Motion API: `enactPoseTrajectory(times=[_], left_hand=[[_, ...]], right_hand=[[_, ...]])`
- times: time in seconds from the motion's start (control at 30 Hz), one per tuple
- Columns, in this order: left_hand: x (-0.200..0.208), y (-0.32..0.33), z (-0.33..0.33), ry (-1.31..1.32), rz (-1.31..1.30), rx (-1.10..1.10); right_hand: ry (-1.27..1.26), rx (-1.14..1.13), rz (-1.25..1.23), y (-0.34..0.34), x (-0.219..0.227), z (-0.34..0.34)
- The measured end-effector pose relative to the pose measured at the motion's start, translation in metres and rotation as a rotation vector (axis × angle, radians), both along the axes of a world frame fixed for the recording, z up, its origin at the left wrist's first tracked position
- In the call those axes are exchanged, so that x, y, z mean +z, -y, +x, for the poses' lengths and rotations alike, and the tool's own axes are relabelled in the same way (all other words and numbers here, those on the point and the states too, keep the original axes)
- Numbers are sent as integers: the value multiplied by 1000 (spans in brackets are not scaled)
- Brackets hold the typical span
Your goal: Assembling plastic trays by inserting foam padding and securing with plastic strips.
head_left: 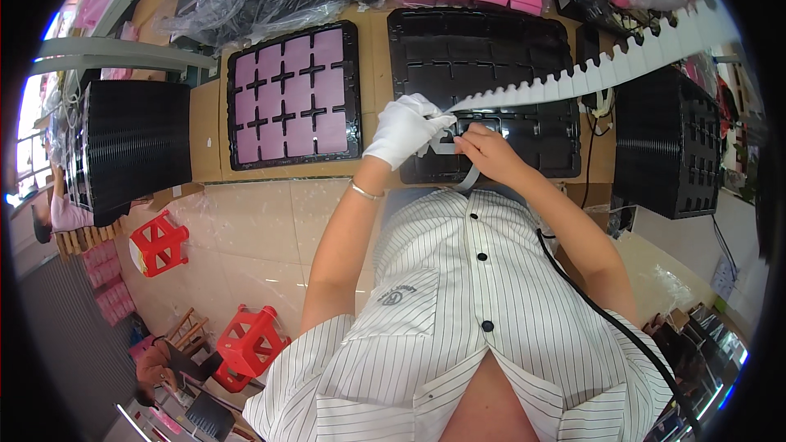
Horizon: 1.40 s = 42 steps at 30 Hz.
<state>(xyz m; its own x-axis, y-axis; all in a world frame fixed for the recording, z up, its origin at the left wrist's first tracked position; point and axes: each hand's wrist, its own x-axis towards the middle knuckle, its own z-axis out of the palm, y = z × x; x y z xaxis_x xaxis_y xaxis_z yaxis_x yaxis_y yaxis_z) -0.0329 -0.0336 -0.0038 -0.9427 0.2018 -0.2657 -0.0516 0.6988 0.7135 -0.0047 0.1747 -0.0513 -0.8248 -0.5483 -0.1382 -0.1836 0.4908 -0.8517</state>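
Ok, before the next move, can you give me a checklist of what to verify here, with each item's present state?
1. Both hands gloved: not ok; the left hand wears a white glove, the right hand is bare.
2. White notched strip free of knots: ok along its visible length, toward the upper right.
3. Black tray beneath the hands: ok.
4. Tray with pink sheets clear of the hands: ok, it lies to their left.
5. Firm hold by the right fingers: cannot tell; the contact is too small to read.
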Motion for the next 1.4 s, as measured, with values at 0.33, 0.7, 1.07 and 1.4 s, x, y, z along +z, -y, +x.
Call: enactPoseTrajectory(times=[0.33,0.7,1.07,1.4], left_hand=[[-11,38,6,103,158,-117],[3,-5,-11,239,346,176],[13,2,6,365,630,504],[14,-21,13,371,750,570]], right_hand=[[-521,268,280,20,19,13],[-160,-309,-47,9,19,17],[364,-435,-488,26,15,6],[-63,-469,-357,21,38,12]])
